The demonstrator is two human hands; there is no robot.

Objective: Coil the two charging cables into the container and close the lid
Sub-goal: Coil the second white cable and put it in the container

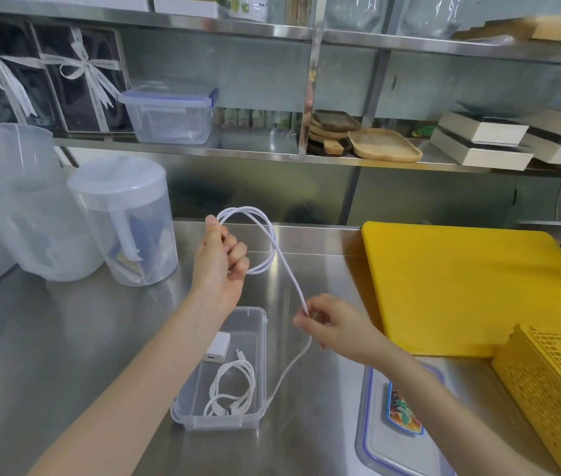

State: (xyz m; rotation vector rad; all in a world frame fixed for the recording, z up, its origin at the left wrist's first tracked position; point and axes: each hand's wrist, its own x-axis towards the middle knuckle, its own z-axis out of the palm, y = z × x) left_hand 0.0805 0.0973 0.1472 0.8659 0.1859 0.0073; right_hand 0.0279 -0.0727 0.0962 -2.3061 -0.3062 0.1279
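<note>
Cables were half dealt with: one coiled cable (pixel 229 386) already lay in the open container (pixel 183 412) on the worktop (pixel 66 338), beside a white charger block (pixel 218 347). The second cable (pixel 274 247) was partly looped, the left hand (pixel 220 255) gripping the loops, the right hand (pixel 323 324) pinching the loose run. Its tail hung by the container. The lid (pixel 366 444) lay just beside, not yet fitted

Left hand (pixel 221 254) fisted, right hand (pixel 327 326) pinching
</note>
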